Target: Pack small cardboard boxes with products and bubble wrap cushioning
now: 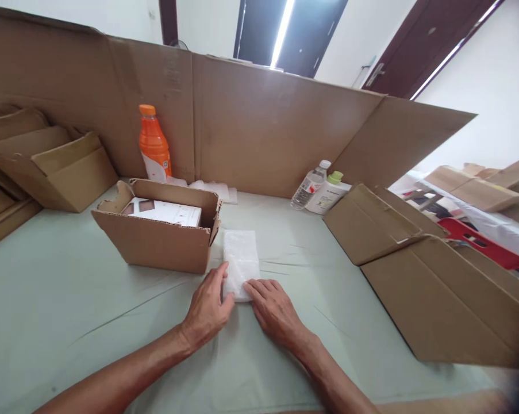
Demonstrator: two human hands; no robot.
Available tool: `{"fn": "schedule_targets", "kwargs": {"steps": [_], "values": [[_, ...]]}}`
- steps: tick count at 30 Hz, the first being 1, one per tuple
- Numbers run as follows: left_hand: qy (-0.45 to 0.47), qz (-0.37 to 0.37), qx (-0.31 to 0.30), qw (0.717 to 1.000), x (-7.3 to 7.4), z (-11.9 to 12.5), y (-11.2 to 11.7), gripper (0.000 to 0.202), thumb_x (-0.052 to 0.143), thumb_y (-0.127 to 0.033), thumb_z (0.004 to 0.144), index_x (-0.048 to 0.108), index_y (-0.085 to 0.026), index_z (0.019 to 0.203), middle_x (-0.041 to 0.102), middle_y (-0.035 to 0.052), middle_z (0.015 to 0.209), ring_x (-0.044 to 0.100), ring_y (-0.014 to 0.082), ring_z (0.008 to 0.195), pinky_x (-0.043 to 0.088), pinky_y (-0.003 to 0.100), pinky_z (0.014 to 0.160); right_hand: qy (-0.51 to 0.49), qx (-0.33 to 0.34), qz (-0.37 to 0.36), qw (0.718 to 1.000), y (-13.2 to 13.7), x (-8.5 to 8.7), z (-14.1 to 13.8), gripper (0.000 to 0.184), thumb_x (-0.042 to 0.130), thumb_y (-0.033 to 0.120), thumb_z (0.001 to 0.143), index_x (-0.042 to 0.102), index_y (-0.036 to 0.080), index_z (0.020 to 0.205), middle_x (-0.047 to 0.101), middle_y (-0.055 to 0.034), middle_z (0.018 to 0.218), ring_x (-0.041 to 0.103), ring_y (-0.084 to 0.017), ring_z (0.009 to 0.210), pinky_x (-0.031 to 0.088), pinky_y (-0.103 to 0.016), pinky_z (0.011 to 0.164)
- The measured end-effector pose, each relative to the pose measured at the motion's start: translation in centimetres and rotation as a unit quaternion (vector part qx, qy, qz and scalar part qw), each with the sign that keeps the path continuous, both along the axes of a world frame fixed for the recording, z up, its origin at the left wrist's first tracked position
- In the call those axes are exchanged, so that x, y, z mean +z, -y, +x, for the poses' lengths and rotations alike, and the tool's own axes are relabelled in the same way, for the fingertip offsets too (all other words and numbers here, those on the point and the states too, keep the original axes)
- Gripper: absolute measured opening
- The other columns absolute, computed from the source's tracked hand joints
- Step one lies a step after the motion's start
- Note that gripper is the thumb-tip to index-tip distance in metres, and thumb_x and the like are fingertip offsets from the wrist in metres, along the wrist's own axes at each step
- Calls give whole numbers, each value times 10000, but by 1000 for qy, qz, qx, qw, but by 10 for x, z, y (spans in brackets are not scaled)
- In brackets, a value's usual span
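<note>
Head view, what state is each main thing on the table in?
Packet, lying flat.
Left hand, open, at packet's left edge.
Right hand, open, fingers on packet.
Middle box, open, white box inside.
Orange bottle, upright, capped.
Clear bottle, capped.
White bottle, capped.
Left boxes, open.
Right boxes, open.

Head-worn view, facing forward and down over green cloth [315,247], fairly near, lower right seemingly blurred

One left hand [208,303], one right hand [279,313], one packet [241,253]. One orange bottle [154,144], one clear bottle [309,187], one white bottle [326,195]. One middle carton [164,244], one box [173,213] inside; two right cartons [444,299]; at least two left cartons [76,178].
</note>
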State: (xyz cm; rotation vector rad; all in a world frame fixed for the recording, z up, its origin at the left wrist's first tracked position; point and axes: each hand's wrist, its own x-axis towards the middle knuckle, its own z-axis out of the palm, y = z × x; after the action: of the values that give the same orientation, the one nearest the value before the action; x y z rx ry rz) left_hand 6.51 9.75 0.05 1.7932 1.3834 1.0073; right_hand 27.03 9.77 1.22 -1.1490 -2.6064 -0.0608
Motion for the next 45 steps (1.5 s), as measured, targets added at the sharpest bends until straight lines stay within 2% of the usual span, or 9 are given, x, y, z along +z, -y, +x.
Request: {"fn": "schedule_targets", "kwargs": {"steps": [6,9,13,20,23,28,33,40,45], "values": [[-140,223,-130,956,-4,-14,6,809,552,-56,746,323,-202,1508,503,148,1460,409,309,1398,370,511,1123,-28,-24,-19,999,-8,4,-4,366,453,7,837,659,175,1089,730,-95,989,609,-222,832,456,-356,762],[-123,177,-152,965,0,-18,14,683,523,-91,804,403,-196,1468,655,121,1264,585,283,1177,449,480,1011,-75,-65,-159,982,5,19,-5,429,493,57,833,645,206,1205,751,-55,1024,637,-198,821,464,-344,785],[-53,-22,-100,993,14,-22,29,519,511,-218,862,527,-175,1378,719,55,951,618,193,760,498,335,746,-131,-98,-343,925,27,39,-1,404,542,184,885,625,272,1272,741,-26,1116,657,-165,766,478,-268,626],[-71,-99,-64,991,22,-12,11,503,523,-257,841,584,-161,1332,572,-41,597,512,153,542,378,256,536,-137,-83,36,986,73,39,-2,281,585,183,917,622,228,1192,720,-102,1094,651,-259,985,476,-420,830],[-87,-81,-61,991,20,-6,-2,512,527,-246,837,572,-153,1338,644,-5,675,592,184,622,446,281,608,-37,-43,22,998,76,30,-15,350,551,149,907,591,197,1251,686,-133,1211,623,-288,1057,465,-449,862],[-101,32,-58,993,14,-12,-1,505,532,-317,902,508,-161,1382,560,159,1403,536,292,1260,432,436,1048,-5,-64,29,997,44,4,-22,398,467,71,899,576,111,1280,680,-168,1205,614,-305,1032,488,-450,820],[-145,232,-152,950,8,-30,14,526,510,-82,856,500,-182,1373,535,155,1438,462,292,1352,391,495,1102,-129,-82,-37,988,28,-2,-12,359,471,96,888,627,164,1204,719,-123,1115,646,-281,989,514,-440,835],[-64,76,-170,980,26,-38,29,373,495,-142,881,606,-219,1229,706,74,1115,636,222,998,504,385,887,-284,-112,-406,861,52,33,-14,307,531,252,899,667,221,1173,741,-39,1065,691,-222,888,551,-297,687],[-111,22,-122,986,18,-27,15,333,481,-214,900,640,-183,1190,702,91,1074,629,254,1011,503,415,912,-189,-163,-208,946,43,21,-14,334,518,257,917,653,222,1220,690,-114,1207,638,-289,1075,517,-455,906]]}}
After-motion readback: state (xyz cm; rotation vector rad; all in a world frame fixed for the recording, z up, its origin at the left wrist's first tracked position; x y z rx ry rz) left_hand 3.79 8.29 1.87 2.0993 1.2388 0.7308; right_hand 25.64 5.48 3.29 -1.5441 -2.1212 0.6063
